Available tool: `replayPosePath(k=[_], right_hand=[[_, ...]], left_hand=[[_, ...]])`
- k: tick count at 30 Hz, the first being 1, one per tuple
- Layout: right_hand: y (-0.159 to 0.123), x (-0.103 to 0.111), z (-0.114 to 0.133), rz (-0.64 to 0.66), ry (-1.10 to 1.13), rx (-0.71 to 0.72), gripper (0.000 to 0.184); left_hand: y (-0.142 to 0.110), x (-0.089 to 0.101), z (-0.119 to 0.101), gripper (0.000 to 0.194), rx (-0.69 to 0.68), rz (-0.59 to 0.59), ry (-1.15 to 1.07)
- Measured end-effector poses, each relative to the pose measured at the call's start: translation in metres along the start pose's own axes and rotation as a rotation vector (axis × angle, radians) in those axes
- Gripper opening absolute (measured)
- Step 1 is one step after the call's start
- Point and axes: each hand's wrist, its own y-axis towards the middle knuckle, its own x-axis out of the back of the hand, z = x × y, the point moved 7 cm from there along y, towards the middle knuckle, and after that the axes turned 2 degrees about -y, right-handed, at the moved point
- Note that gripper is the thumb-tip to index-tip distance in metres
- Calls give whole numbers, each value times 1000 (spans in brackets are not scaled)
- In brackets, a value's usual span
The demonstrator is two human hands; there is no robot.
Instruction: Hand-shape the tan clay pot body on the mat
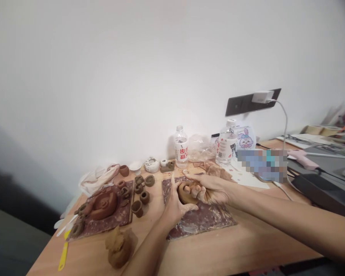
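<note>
A round, hollow brown clay pot (184, 196) sits on a dark, clay-smeared board (195, 224). Its left side is cupped by my left hand (174, 203), with the fingers pointing away and the thumb across the near side. My right hand (209, 188) is at the pot's right side, its clay-stained fingers curled over the rim and opening. Part of the pot is hidden behind both hands. Left of the board stand small clay pots (137, 208) and other small shaped clay pieces (138, 184).
A reddish clay form (103, 203) lies on a second board (99, 230). Nearer are a clay lump (119, 249) and a yellow tool (63, 255). Plastic bottles (181, 147) and a crumpled plastic bag (201, 147) stand by the wall. At right lie a pink tool (303, 159) and cables.
</note>
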Motion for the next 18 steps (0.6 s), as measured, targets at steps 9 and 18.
replayPosePath(k=[9,18], right_hand=[[11,3,-2,-134,148,-33,41],[18,1,-7,-137,158,-66,44]], left_hand=[[1,1,3,123,-44,-19,21],[2,-1,2,132,-7,-17,-12]])
